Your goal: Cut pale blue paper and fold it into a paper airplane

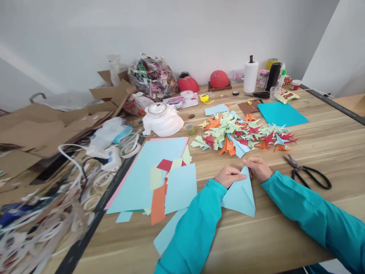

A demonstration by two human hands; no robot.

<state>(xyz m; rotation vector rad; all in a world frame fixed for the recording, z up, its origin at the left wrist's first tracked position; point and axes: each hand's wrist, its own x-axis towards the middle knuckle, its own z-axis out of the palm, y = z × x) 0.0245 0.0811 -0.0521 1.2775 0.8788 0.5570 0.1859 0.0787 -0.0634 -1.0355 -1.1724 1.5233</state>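
Observation:
A light blue sheet of paper (240, 198), folded to a point at its far end, lies on the wooden table between my hands. My left hand (230, 176) is closed on its upper left part, thumb on top. At the tip, my right hand (257, 168) pinches the paper between thumb and fingers. Just beyond them spreads a heap of small folded paper shapes (228, 127) in green, orange, red and blue. Black-handled scissors (308, 173) lie partly spread to the right of my right hand.
Stacked light blue sheets (137, 175) and coloured offcuts (158, 203) lie on the left. A teal sheet (282, 113) is at the back right. Cardboard (51, 129) and tangled strips (65, 224) fill the left side. A white roll (251, 77) stands near the wall.

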